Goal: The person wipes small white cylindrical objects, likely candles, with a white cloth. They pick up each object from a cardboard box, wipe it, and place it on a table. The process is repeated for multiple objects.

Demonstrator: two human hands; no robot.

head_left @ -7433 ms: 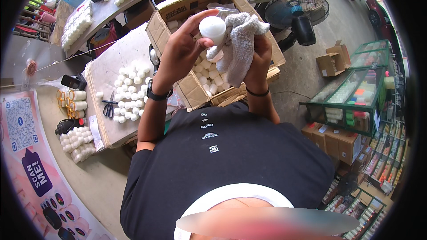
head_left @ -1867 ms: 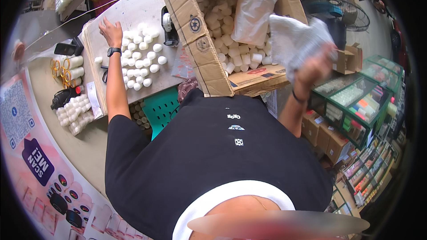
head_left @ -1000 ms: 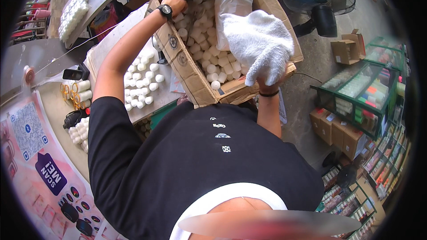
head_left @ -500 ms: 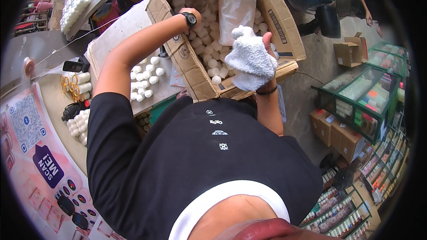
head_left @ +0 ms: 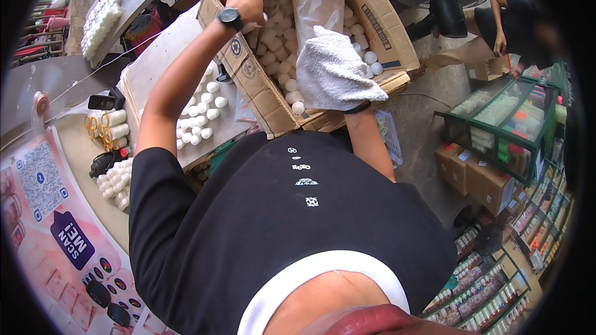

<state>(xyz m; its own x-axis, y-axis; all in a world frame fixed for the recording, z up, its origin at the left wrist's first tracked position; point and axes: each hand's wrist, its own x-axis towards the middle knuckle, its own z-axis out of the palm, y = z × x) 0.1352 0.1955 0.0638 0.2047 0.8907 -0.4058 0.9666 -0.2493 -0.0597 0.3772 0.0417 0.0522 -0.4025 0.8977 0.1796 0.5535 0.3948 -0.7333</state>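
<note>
An open cardboard box (head_left: 248,80) in front of me holds many small white round containers (head_left: 279,43). Over its left edge is my left hand (head_left: 247,6), curled closed, with a bit of a small white container (head_left: 265,17) showing by the fingers. A white cloth (head_left: 332,68) drapes over my right hand above the near right part of the box. It hides my right fingers, and only the wrist with its dark band shows below. A clear plastic bag (head_left: 318,0) lies on the containers behind the cloth.
More white containers stand in rows on the table (head_left: 164,56) left of the box. A black fan (head_left: 444,0) is at the back right, near another person (head_left: 515,22). Green-framed display cases (head_left: 506,118) and cardboard boxes (head_left: 469,170) line the right.
My left hand has risen out of the box toward its far left edge. The cloth has moved slightly left and spread wider, covering my right hand. The person at the right has come further into view.
</note>
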